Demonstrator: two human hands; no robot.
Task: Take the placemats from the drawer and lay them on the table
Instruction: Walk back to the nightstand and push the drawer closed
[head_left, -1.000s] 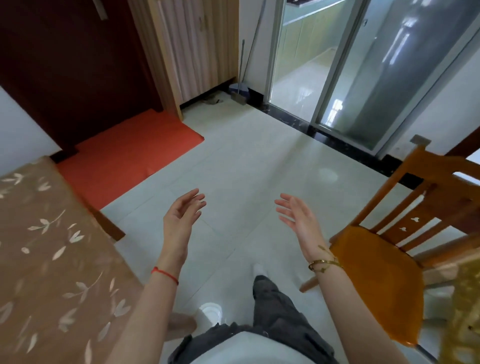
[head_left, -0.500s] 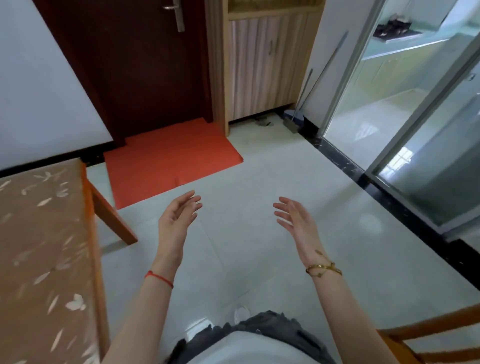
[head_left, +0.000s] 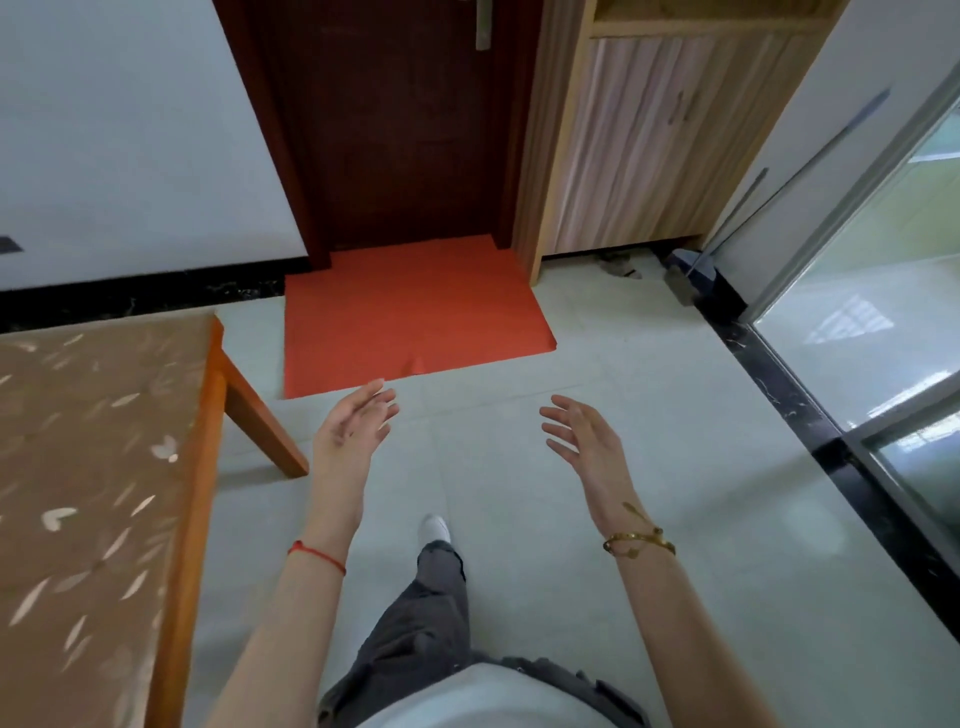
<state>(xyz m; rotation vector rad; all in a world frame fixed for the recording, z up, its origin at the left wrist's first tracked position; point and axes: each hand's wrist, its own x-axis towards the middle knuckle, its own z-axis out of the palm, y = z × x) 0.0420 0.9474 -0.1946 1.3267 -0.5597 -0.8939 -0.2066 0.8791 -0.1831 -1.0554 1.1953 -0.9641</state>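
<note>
Brown-covered table (head_left: 200, 493) at left; placemats and drawer out of view. Nothing held in left hand (head_left: 353, 426) or right hand (head_left: 582, 436), fingers loosely spread. Probably searching: next, find and open the drawer.

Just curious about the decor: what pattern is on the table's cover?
The table cover is brown with scattered pale leaves; the head view shows it best.

Left hand (head_left: 353, 426) and right hand (head_left: 584, 436) out front, palms facing, fingers relaxed, empty.
</note>
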